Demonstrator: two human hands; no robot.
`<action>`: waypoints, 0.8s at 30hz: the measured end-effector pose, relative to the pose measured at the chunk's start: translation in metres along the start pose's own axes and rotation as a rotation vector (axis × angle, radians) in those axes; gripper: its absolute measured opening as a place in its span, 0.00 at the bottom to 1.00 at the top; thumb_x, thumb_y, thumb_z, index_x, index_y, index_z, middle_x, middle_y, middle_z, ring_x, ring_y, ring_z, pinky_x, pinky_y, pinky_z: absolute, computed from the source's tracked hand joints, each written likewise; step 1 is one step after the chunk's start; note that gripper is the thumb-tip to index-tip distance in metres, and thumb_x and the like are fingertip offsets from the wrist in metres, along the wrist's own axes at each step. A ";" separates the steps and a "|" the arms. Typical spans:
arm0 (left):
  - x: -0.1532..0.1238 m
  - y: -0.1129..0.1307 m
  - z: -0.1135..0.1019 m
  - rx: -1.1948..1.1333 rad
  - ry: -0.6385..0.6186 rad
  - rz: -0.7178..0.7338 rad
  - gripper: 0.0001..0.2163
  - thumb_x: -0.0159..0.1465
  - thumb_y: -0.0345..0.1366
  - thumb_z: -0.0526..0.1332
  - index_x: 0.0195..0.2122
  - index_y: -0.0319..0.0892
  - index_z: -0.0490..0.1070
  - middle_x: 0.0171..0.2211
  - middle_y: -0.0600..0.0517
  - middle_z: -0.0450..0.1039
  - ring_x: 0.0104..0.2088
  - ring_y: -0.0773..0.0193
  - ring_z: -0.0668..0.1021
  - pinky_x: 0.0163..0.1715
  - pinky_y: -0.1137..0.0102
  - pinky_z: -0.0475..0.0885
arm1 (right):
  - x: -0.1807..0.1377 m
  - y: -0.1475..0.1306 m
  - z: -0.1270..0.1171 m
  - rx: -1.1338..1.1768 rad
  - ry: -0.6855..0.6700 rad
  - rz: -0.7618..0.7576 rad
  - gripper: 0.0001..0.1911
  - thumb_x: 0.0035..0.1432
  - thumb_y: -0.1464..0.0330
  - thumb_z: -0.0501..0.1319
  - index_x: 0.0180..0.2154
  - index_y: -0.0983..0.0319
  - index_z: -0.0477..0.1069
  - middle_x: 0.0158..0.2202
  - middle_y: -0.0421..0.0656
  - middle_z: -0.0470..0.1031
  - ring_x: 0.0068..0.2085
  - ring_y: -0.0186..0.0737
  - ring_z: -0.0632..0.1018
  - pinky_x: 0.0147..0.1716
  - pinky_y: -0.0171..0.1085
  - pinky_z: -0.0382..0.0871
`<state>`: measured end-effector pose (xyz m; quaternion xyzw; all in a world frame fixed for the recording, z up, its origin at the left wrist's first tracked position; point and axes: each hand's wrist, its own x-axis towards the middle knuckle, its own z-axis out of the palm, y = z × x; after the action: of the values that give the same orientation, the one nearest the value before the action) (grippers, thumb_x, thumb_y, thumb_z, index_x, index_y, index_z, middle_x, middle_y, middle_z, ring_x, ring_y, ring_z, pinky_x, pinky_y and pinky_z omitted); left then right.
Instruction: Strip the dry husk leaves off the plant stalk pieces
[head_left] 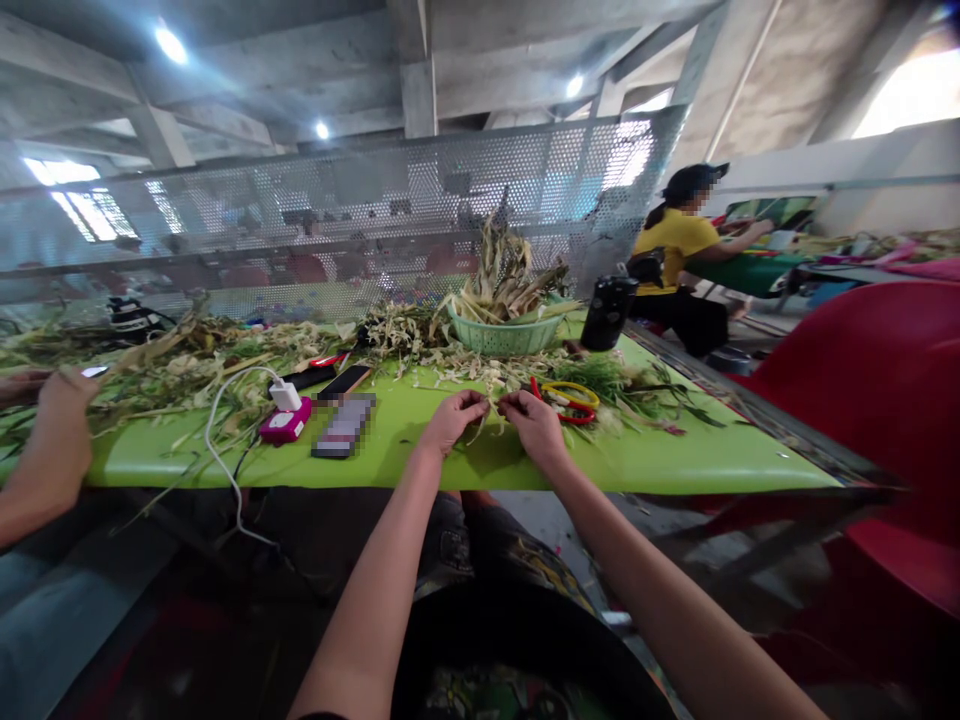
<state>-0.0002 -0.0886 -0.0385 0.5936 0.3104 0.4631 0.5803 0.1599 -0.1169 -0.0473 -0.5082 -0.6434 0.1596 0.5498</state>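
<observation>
Both hands meet over the front of the green table (420, 462). Between them is a small pale plant strip (491, 412), perhaps a dried leaf or stalk; its exact kind is hard to make out. My left hand (454, 420) pinches one side of it between thumb and fingers. From the other side my right hand (536, 425) grips it, fingers closed. Just beyond the right hand lie scissors with red handles (577, 412) and a yellow loop (574, 390), beside a bunch of thin green stems (604, 378).
A green basket (506, 338) of dried leaves stands behind, near a dark tumbler (609, 312). Left are phones (345, 425), a pink power socket (285, 420) with a white cable, and plant scraps. A co-worker's hand (64, 400) is far left; a red chair (862, 350) is right.
</observation>
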 end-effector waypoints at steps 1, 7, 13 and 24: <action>0.001 -0.001 0.000 -0.006 0.015 0.010 0.16 0.50 0.45 0.67 0.31 0.38 0.69 0.23 0.56 0.66 0.23 0.72 0.67 0.28 0.73 0.62 | 0.000 -0.003 -0.001 -0.006 0.020 -0.024 0.12 0.55 0.59 0.58 0.35 0.61 0.71 0.33 0.44 0.75 0.33 0.41 0.73 0.35 0.38 0.67; 0.005 -0.004 -0.002 -0.030 0.085 0.058 0.15 0.50 0.43 0.67 0.31 0.39 0.66 0.24 0.56 0.67 0.26 0.71 0.69 0.31 0.72 0.65 | -0.002 -0.016 -0.006 -0.047 0.076 -0.150 0.09 0.57 0.60 0.59 0.33 0.59 0.72 0.37 0.45 0.72 0.42 0.45 0.71 0.47 0.43 0.64; 0.005 -0.004 -0.002 -0.004 0.083 0.064 0.15 0.50 0.41 0.68 0.32 0.38 0.68 0.27 0.54 0.69 0.27 0.70 0.71 0.33 0.71 0.67 | 0.001 -0.011 -0.003 -0.072 0.008 -0.202 0.08 0.54 0.62 0.62 0.28 0.59 0.74 0.36 0.45 0.72 0.41 0.45 0.73 0.45 0.44 0.65; 0.006 -0.005 -0.003 0.198 0.145 0.136 0.06 0.53 0.35 0.64 0.29 0.39 0.70 0.25 0.54 0.70 0.28 0.68 0.70 0.32 0.72 0.63 | -0.001 -0.013 0.000 -0.030 -0.055 -0.194 0.10 0.56 0.61 0.61 0.29 0.58 0.75 0.39 0.45 0.71 0.44 0.45 0.73 0.47 0.42 0.65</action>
<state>0.0003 -0.0814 -0.0422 0.6326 0.3551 0.5102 0.4621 0.1540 -0.1234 -0.0380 -0.4471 -0.7067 0.1101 0.5371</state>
